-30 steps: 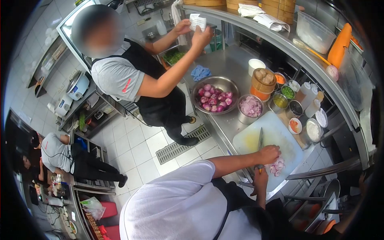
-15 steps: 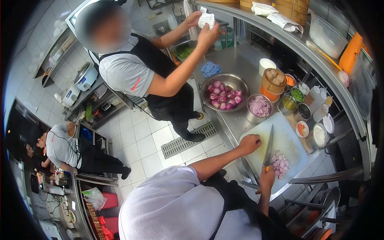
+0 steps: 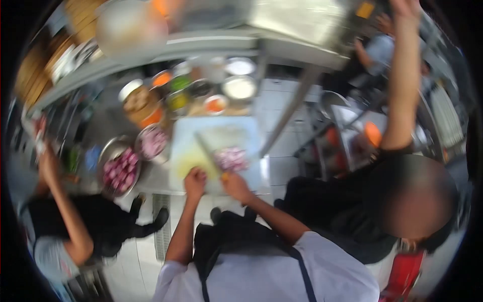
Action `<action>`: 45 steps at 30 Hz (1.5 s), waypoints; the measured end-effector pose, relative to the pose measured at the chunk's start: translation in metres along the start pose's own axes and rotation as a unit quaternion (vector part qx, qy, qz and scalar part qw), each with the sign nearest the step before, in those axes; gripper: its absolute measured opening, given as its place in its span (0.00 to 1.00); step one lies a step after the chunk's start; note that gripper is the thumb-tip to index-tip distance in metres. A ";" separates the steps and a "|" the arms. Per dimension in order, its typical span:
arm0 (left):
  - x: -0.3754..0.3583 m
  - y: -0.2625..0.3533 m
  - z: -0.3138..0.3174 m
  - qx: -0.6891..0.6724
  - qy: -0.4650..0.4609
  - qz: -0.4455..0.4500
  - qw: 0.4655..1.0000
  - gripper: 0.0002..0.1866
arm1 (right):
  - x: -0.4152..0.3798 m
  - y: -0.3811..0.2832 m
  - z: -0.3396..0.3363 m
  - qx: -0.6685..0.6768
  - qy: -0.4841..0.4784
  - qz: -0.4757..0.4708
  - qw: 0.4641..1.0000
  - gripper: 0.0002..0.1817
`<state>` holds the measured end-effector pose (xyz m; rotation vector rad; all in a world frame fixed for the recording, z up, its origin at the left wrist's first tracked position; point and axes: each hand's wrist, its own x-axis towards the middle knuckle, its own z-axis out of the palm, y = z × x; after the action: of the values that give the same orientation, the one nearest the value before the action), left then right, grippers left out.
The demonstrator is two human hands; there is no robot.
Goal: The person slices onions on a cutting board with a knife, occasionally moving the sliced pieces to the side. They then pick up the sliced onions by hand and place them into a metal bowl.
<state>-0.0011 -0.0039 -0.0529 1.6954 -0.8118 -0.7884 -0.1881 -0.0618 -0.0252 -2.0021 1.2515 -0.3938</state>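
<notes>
Right hand (image 3: 236, 186): grip clamped on the yellow handle of a long steel-bladed knife (image 3: 208, 150). Blade slants toward the upper left, over the pale blue-white plastic cutting board (image 3: 183, 136), center of frame. Left hand (image 3: 195, 182): over the near left part of the board, fingers curled in, apart from the knife; blur hides whether anything is pinched, can't tell.

Chopped purple-and-white onion pieces (image 3: 232, 158) in a loose pile on the board, just right of the blade. Looks partway along: that pile is cut, and the round metal container (image 3: 161, 158) left of the board is heaped with pale purple cut onion (image 3: 153, 141). Uncut: purple onions (image 3: 121, 171), many, in the wide steel bowl (image 3: 113, 147) further left. Can't tell how finely the pile is chopped, too blurred.

All on the metal counter (image 3: 108, 126). Beyond the board, upper middle of frame: small tubs, incl. a round tub of white contents (image 3: 239, 87) and one of green bits (image 3: 181, 83). Co-worker's forearm (image 3: 65, 201) at left of frame; another person's raised arm (image 3: 404, 90) upper right, both apart from the board.
</notes>
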 end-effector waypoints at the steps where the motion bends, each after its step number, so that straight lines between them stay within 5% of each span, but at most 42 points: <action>1: 0.015 -0.031 0.001 0.046 0.020 0.089 0.995 0.06 | 0.005 0.004 0.007 -0.004 0.014 -0.029 0.999 0.18; 2: 0.008 -0.001 -0.001 0.047 0.004 0.047 0.998 0.07 | 0.008 0.012 0.015 -0.009 0.023 -0.062 0.998 0.19; 4: 0.018 -0.017 -0.003 0.158 0.041 0.148 0.975 0.10 | 0.003 0.000 0.007 0.007 0.024 -0.050 0.998 0.19; 6: 0.005 0.002 -0.001 0.266 0.062 0.157 0.949 0.10 | -0.012 -0.022 -0.022 -0.012 -0.062 0.013 0.998 0.19; 8: -0.005 0.020 -0.003 0.288 0.076 0.150 0.943 0.10 | -0.014 -0.027 -0.025 -0.001 -0.064 0.031 0.997 0.20; 11: -0.009 0.024 -0.009 0.266 0.085 0.273 0.921 0.10 | -0.015 0.001 -0.009 0.004 -0.046 0.015 0.999 0.20; 13: -0.004 0.033 -0.015 0.245 -0.008 0.318 0.916 0.12 | 0.003 0.032 0.026 0.022 -0.108 0.018 0.994 0.19; 14: -0.009 0.038 -0.018 0.282 -0.045 0.251 0.925 0.12 | 0.002 0.033 0.024 0.014 -0.111 0.031 0.993 0.20; 22: -0.010 0.040 -0.037 0.193 -0.068 0.216 0.955 0.15 | -0.024 -0.027 -0.022 -0.063 -0.026 -0.025 0.997 0.20; 38: -0.002 0.049 -0.022 0.257 -0.126 0.301 0.910 0.14 | -0.036 -0.071 -0.044 -0.288 -0.102 -0.083 0.948 0.09; 45: -0.004 0.051 -0.023 0.236 -0.123 0.272 0.925 0.13 | -0.004 -0.042 -0.004 -0.229 -0.092 -0.111 0.963 0.14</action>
<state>0.0084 0.0004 0.0026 1.6604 -1.6678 -0.4341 -0.1652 -0.0490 0.0080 -2.5177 1.0726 -0.0126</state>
